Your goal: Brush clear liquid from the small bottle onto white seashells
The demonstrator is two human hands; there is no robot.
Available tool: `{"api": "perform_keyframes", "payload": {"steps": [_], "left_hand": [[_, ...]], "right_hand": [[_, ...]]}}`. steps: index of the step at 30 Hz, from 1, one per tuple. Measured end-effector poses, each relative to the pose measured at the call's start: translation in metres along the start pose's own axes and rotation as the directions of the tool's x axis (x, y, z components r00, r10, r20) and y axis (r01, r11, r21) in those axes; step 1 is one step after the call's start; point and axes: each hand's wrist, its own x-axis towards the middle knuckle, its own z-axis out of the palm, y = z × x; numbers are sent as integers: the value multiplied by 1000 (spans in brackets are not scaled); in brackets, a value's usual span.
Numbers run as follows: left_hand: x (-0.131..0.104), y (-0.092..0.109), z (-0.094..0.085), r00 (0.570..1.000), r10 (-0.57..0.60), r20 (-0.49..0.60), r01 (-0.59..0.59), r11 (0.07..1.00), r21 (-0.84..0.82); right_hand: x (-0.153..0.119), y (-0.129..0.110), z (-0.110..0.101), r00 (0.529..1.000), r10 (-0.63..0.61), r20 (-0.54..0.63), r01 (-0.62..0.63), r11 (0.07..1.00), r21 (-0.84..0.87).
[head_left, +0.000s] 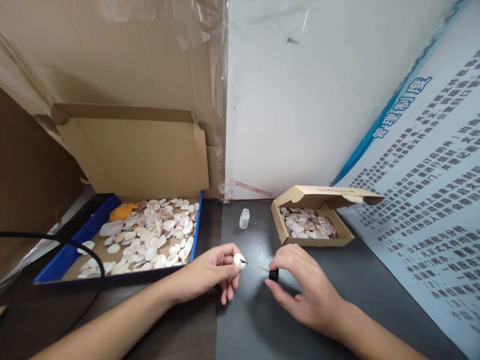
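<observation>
The left hand (224, 270) pinches a small white shell (239, 260) over the desk (243, 320); the right hand's (305, 285) fingers grip a black cap (274, 274). Best keep the shell steady and strokes light.

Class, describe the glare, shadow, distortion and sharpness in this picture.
Head view: glare streaks the clear plastic; head view, soft shadow on the grey surface beside the right hand; head view, the poster slants and stretches; head view, print on the bottle too small to read.
</observation>
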Motion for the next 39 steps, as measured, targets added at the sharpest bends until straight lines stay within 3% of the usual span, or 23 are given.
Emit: {"api": "perform_keyframes", "payload": {"steps": [7, 14, 17, 23, 27, 32, 39], "left_hand": [[1, -1, -1, 1000, -3, 12, 3, 1000, -7], [2, -2, -2, 1000, 9, 18, -9, 1000, -17], [2, -2, -2, 1000, 18, 18, -18, 1000, -17], [1, -2, -1, 1000, 19, 2, -19, 1000, -17], [1, -1, -1, 1000, 18, 10, -18, 1000, -16], [2, -2, -2, 1000, 18, 12, -18, 1000, -22], [2, -4, -3, 999, 21, 30, -20, 1000, -16]], "right_hand": [[1, 1, 0, 998, 55, 5, -55, 995, -89], [-1, -1, 1, 996, 45, 74, -46, 999, 4], [-2, 0, 2, 998, 34, 46, -35, 999, 33], [-2, 0, 3, 997, 74, 18, -73, 995, -72], [-2, -1, 3, 998, 42, 38, -42, 999, 12], [-3, 0, 3, 995, 83, 52, -82, 996, -23], [-2, -1, 0, 996, 51, 77, -53, 998, 32]]}}
